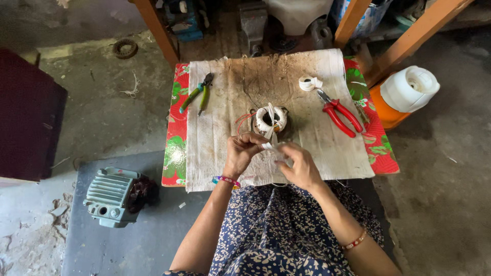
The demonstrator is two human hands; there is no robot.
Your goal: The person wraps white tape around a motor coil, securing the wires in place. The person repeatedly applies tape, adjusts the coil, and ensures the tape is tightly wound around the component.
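Head view: left hand [240, 153] and right hand [302, 166] fingers pinch a white tape strip [271, 146] between them; just beyond, the tape-wrapped stator winding [271, 120]. Fingertips partly hidden.

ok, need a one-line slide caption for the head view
Left hand and right hand pull white tape from a wound stator, pliers either side.
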